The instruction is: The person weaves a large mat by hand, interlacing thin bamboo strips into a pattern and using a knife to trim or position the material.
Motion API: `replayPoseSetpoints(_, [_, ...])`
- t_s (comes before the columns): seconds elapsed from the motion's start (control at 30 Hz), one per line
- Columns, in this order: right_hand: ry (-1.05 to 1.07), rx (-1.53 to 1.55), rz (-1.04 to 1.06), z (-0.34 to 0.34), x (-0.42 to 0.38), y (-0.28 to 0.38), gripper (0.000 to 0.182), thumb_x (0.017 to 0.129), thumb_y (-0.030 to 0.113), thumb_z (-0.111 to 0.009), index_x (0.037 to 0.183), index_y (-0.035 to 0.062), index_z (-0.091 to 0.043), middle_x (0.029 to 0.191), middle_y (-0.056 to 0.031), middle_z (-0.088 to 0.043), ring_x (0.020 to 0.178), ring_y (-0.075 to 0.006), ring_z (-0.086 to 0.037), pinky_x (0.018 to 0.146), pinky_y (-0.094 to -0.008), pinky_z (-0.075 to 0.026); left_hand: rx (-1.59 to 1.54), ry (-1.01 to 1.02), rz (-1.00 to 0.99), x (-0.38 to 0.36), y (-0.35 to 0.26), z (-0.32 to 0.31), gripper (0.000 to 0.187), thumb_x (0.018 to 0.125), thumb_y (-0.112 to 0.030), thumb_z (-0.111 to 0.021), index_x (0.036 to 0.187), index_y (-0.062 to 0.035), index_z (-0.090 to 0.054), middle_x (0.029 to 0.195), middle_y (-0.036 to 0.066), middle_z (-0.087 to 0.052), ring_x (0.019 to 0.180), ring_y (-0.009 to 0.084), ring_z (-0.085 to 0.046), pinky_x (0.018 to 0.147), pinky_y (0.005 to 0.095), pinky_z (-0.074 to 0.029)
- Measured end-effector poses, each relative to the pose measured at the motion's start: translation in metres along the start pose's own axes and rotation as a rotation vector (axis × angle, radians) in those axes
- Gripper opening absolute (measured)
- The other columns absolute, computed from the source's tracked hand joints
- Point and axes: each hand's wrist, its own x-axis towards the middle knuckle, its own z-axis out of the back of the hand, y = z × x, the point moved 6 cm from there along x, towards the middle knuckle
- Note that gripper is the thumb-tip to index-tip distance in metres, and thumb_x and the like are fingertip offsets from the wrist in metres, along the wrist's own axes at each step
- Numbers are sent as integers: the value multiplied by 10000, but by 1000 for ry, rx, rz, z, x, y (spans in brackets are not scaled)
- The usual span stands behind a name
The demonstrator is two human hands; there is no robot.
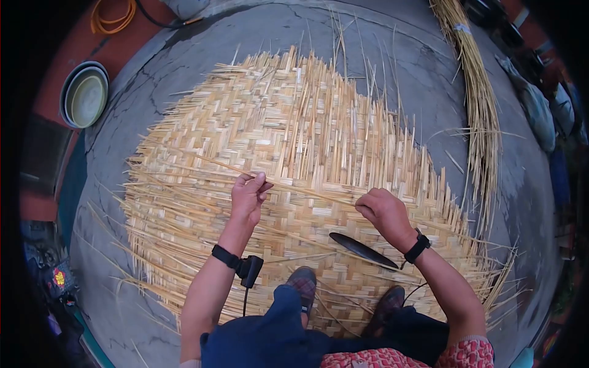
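A large woven mat [245, 132] of pale straw-coloured strips lies on the ground, its loose ends sticking out all round. Over its middle, my left hand [250, 193] pinches a long thin strip [316, 194] between thumb and fingers. My right hand [383, 211] is closed on the same strip farther right, knuckles up, its fingertips partly hidden. Between the two hands the strip runs nearly straight, sloping slightly down to the right. Below my right hand, a dark, long, curved tool [362, 249] rests on the weave.
A bundle of long strips [481, 116], tied near its top, lies at the right. Nested basins [86, 97] stand at the upper left, below an orange hose [112, 17]. My shoes [302, 283] are on the mat's near part. Bags [531, 107] line the far right.
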Motion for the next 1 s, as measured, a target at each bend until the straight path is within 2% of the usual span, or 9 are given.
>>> replayPoseSetpoints(0.2, [92, 151, -76, -20, -3, -14, 86, 891, 178, -729, 949, 115, -720, 880, -80, -659, 889, -308, -645, 781, -406, -538, -87, 82, -38, -7, -12, -12, 206, 932, -78, -766, 1065, -101, -611, 907, 38, -709, 843, 153, -722, 546, 195, -466])
replayPoseSetpoints(0.3, [38, 205, -117, -20, 0, -17, 88, 889, 167, -733, 945, 103, -711, 881, -83, -658, 892, -307, -641, 783, -404, -532, -69, 92, -44, -13, -18, -17, 169, 942, -87, -759, 1035, -102, -619, 894, 29, -706, 852, 143, -722, 551, 197, -470])
replayPoseSetpoints(0.43, [-6, 133, -109, -10, 7, -8, 91, 892, 154, -730, 931, 80, -694, 878, -91, -655, 899, -309, -635, 785, -400, -522, -52, 88, -65, -1, -12, -5, 154, 945, -103, -761, 1009, -102, -621, 885, 21, -704, 853, 137, -722, 546, 197, -471])
replayPoseSetpoints(0.53, [-40, 130, 23, -6, 8, 1, 107, 907, 154, -722, 951, 68, -677, 888, -94, -664, 880, -315, -648, 773, -398, -526, -95, 64, -37, 1, -11, -2, 156, 943, -115, -767, 966, -106, -613, 882, 19, -701, 832, 132, -719, 533, 195, -470])
replayPoseSetpoints(0.6, [176, 311, -22, -19, 7, -1, 127, 923, 164, -716, 992, 70, -665, 912, -103, -681, 858, -325, -665, 762, -399, -535, -117, 38, -56, -2, -17, -3, 178, 942, -123, -770, 995, -110, -601, 887, 17, -698, 804, 131, -711, 524, 190, -464])
replayPoseSetpoints(0.83, [412, 572, -78, -22, 7, 27, 160, 930, 155, -697, 1029, 52, -625, 903, -154, -688, 865, -372, -674, 743, -422, -538, -83, -11, -123, 2, -24, 3, 237, 966, -138, -745, 1126, -107, -574, 896, 10, -691, 769, 125, -692, 521, 193, -472])
replayPoseSetpoints(0.9, [388, 225, 48, -26, 11, 38, 170, 920, 133, -672, 1035, 37, -592, 889, -168, -686, 867, -374, -681, 726, -459, -534, -48, 41, -122, 7, -28, -3, 288, 975, -143, -733, 1225, -86, -603, 885, 13, -684, 762, 89, -670, 544, 183, -482])
replayPoseSetpoints(0.93, [384, 205, -19, -33, 12, 36, 165, 910, 110, -638, 1040, 30, -575, 897, -179, -679, 867, -389, -678, 730, -498, -533, -49, 44, -116, 11, -30, -6, 288, 975, -143, -733, 1225, -86, -603, 885, 13, -684, 762, 89, -670, 544, 183, -482])
replayPoseSetpoints(1.0, [388, 136, -1, -56, 7, 23, 159, 914, 109, -626, 1042, 27, -577, 909, -189, -667, 867, -405, -671, 740, -503, -535, 105, 454, -136, 0, -49, -51, 316, 998, -159, -698, 1283, -48, -622, 881, 17, -682, 811, 98, -649, 674, 221, -529])
